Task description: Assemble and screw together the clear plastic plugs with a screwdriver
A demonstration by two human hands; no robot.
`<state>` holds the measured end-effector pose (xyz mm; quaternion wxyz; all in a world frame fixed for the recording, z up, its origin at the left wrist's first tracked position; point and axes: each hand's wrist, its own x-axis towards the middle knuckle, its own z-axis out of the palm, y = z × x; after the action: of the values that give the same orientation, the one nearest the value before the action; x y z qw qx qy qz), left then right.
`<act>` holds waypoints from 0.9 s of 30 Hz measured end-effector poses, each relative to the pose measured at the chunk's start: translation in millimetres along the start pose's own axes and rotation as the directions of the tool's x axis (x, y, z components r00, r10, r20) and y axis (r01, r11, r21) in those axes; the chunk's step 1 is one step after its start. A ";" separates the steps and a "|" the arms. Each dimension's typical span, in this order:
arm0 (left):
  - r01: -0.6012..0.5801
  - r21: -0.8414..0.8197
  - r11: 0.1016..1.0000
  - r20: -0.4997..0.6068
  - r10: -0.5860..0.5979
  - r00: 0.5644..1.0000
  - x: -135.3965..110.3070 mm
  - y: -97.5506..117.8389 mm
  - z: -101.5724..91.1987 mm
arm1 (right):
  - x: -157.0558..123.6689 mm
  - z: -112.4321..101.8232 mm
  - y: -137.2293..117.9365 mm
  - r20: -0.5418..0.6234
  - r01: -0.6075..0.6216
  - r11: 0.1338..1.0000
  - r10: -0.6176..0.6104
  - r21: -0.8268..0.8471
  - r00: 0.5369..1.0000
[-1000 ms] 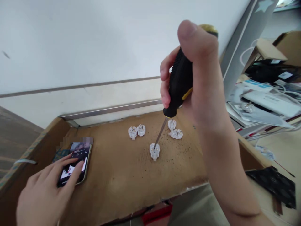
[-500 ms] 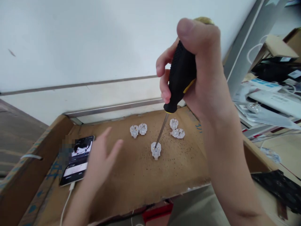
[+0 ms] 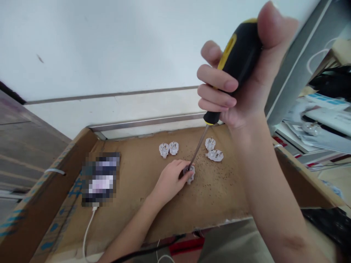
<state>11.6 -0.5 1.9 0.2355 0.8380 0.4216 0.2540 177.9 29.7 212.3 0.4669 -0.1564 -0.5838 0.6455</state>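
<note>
My right hand (image 3: 246, 73) is wrapped round the black and yellow handle of a screwdriver (image 3: 244, 51), which tilts down to the left. Its tip meets a clear white plug (image 3: 191, 177) on the cardboard. Fingers of my left hand (image 3: 174, 177) grip that plug from the left and cover part of it. Farther back lie two plugs side by side, a left one (image 3: 163, 149) and a right one (image 3: 173, 147), pins up. To the right, an upright-facing plug (image 3: 210, 143) sits beside another plug (image 3: 215, 155).
The cardboard box (image 3: 131, 190) has raised side walls and dark specks on its base. A phone (image 3: 101, 179), blurred out, lies at the left with a white cable (image 3: 88, 230) plugged in. A white panel (image 3: 109, 47) stands behind; papers and clutter fill the right.
My left hand has moved right from beside the phone and closed on the plug. The fingers of my right hand have shifted round the screwdriver handle, whose tip stays at the plug.
</note>
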 end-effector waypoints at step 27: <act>0.029 -0.037 0.999 0.020 -0.029 0.999 -0.8 -1.6 2.2 | 10.8 -3.6 14.5 -0.316 0.226 0.902 -0.349 -0.367 0.882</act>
<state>11.7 -0.7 -0.9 0.2587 0.8297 0.4267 0.2503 169.0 42.1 202.1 0.6295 -0.2602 -0.5975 0.4230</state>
